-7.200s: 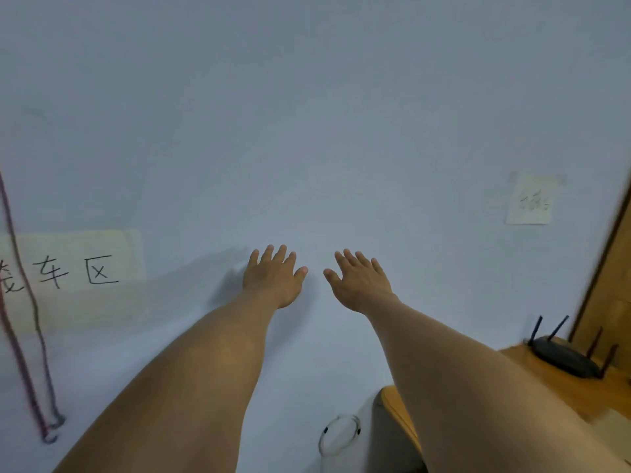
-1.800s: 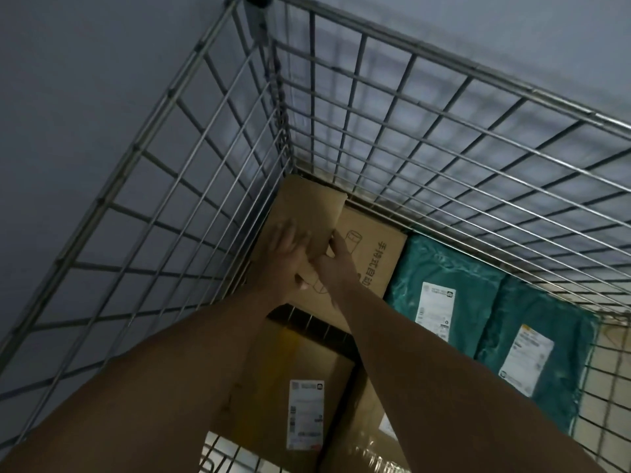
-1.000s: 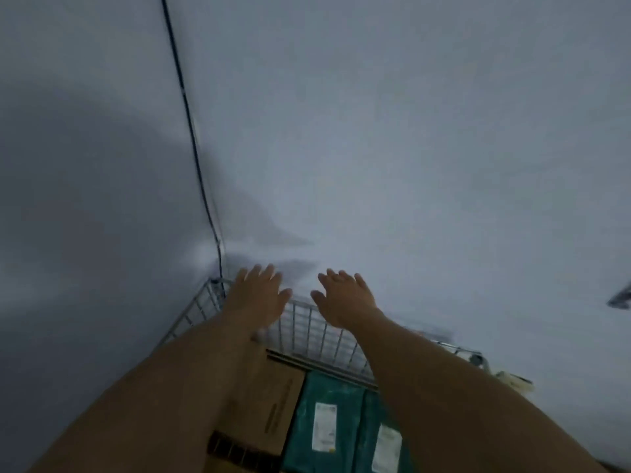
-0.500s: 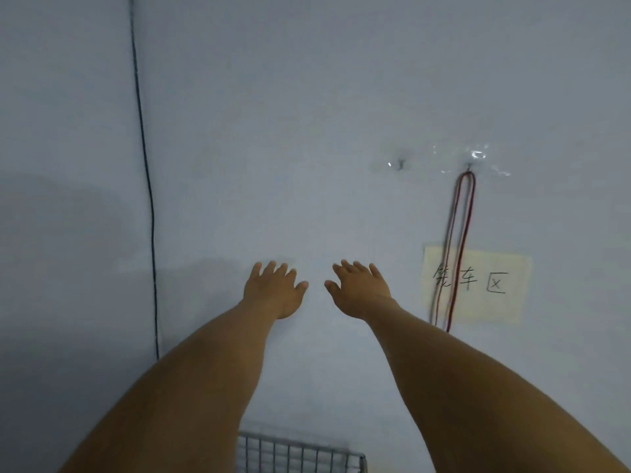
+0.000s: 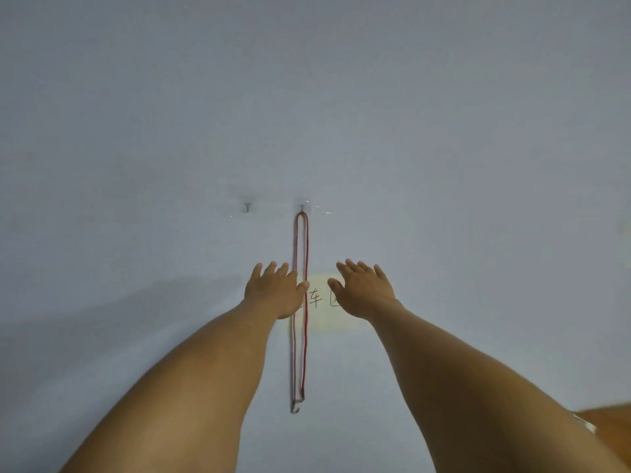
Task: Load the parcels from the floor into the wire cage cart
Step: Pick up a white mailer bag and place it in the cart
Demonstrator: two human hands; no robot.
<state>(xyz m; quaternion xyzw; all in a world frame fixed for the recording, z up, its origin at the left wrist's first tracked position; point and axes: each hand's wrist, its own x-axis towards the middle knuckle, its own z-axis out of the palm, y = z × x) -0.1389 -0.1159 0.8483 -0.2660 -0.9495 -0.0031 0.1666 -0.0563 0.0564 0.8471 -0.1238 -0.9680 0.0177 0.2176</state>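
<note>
Both my arms stretch forward in front of a pale wall. My left hand (image 5: 275,291) is spread flat, fingers apart, holding nothing. My right hand (image 5: 364,291) is likewise empty with its fingers apart, a short gap to the right of the left one. No parcel and no part of the wire cage cart is in view.
A red cord (image 5: 302,302) hangs from a wall hook (image 5: 302,207) between my hands, ending in a metal hook near the bottom. A yellow paper sign (image 5: 324,303) with handwriting is on the wall behind them. A brown wooden surface (image 5: 607,421) shows at the lower right edge.
My view swung right: the red cord and sign moved from the right to the centre behind my hands. The cart's top edge dropped out of view. Both hands stay empty and spread.
</note>
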